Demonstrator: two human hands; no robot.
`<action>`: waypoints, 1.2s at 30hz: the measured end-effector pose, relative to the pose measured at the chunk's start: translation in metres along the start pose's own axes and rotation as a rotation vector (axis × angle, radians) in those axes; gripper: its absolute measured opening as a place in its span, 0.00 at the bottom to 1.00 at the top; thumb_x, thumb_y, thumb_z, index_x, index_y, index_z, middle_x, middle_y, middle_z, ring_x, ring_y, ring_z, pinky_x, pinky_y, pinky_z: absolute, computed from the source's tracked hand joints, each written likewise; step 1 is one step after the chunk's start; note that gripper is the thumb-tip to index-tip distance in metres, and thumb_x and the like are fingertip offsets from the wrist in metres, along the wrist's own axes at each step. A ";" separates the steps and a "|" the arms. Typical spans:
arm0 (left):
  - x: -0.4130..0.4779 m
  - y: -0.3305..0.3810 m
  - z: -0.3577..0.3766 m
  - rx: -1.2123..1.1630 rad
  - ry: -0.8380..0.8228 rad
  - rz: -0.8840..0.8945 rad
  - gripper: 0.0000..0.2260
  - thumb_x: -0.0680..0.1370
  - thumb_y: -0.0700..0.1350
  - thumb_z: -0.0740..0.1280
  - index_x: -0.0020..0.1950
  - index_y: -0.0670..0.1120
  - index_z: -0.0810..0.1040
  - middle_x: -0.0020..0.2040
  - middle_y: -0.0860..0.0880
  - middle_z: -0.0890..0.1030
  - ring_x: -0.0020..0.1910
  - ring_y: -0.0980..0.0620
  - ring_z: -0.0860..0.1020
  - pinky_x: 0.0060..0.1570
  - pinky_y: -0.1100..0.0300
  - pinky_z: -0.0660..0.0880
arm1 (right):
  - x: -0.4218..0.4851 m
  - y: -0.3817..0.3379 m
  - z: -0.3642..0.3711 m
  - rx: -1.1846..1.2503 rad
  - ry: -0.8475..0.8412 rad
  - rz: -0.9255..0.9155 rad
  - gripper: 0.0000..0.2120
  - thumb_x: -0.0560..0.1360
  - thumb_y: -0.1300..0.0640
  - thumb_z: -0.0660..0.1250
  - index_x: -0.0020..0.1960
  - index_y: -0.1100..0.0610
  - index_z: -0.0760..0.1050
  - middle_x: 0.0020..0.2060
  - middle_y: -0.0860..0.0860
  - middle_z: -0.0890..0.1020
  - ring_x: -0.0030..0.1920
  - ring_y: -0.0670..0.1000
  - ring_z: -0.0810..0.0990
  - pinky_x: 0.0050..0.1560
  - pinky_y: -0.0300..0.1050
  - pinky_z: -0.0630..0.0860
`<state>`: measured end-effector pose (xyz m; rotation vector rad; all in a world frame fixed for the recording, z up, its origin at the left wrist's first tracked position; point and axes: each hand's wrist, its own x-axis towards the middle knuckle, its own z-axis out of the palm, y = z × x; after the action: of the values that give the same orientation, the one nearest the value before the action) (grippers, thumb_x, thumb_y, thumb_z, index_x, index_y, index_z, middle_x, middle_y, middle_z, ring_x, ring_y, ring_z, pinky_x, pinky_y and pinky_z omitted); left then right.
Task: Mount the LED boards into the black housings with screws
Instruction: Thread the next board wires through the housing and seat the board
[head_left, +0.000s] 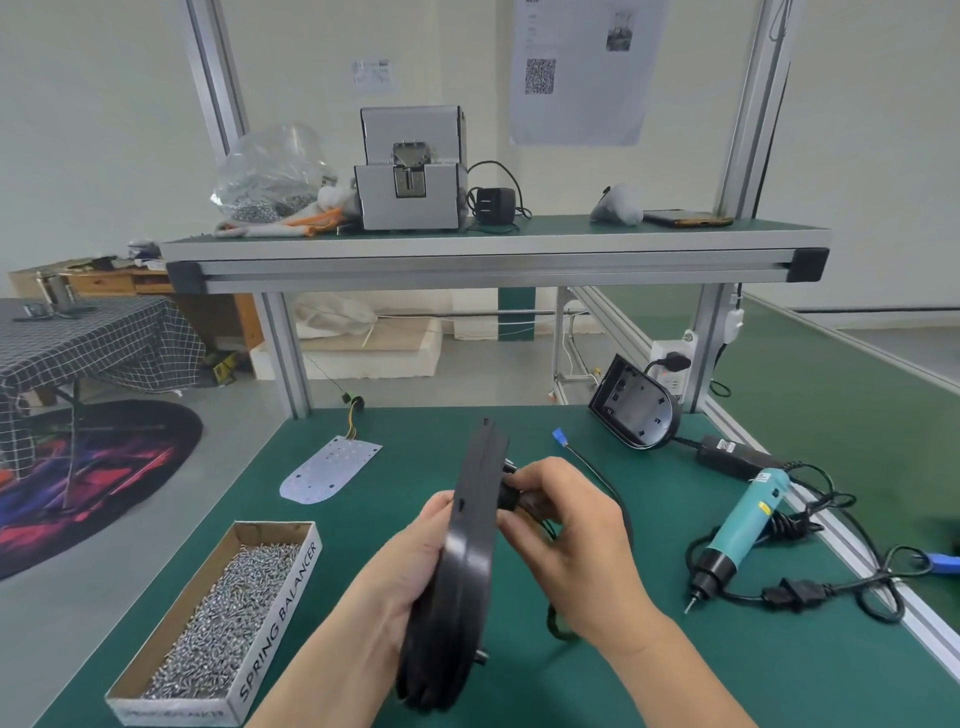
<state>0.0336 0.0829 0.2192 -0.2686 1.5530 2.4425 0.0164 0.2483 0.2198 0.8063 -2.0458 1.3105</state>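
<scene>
Head camera: a worker's left hand grips a black housing, held on edge above the green counter. The right hand pinches a black cable fitting on the housing's far face, and a dark lead trails from there down to the counter. The LED board lies flat and unmounted on the counter to the left, well apart from both hands. A cardboard box of screws sits near the left forearm, and the electric screwdriver lies idle to the right. A second housing leans against the frame post behind.

The work appears to be at the preparation stage, with the lead being sorted before any board goes in. The next move probably calls for laying the housing open side up, then fetching the board and seating it over the screw holes.
</scene>
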 end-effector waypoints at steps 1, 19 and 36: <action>0.002 0.002 0.002 -0.013 0.025 0.055 0.10 0.79 0.49 0.67 0.42 0.45 0.78 0.28 0.50 0.80 0.23 0.55 0.77 0.21 0.65 0.73 | -0.002 0.003 0.000 0.045 -0.073 0.030 0.15 0.75 0.60 0.74 0.59 0.55 0.77 0.51 0.46 0.81 0.50 0.46 0.81 0.51 0.45 0.79; 0.008 0.016 -0.016 0.561 0.097 0.623 0.21 0.65 0.61 0.76 0.51 0.54 0.74 0.39 0.55 0.81 0.36 0.59 0.77 0.36 0.67 0.75 | 0.022 -0.016 -0.013 0.630 -0.311 0.700 0.17 0.71 0.49 0.72 0.54 0.60 0.84 0.51 0.57 0.86 0.50 0.54 0.83 0.59 0.51 0.76; 0.043 -0.028 -0.013 0.881 0.282 0.501 0.15 0.73 0.57 0.71 0.50 0.56 0.68 0.37 0.50 0.77 0.28 0.57 0.67 0.26 0.66 0.67 | 0.002 0.047 0.014 0.601 -0.165 0.915 0.07 0.78 0.63 0.70 0.55 0.60 0.83 0.50 0.56 0.87 0.52 0.58 0.86 0.52 0.51 0.83</action>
<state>0.0011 0.0866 0.1771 -0.0527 2.9103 1.7657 -0.0217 0.2511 0.1890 0.1512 -2.2570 2.5011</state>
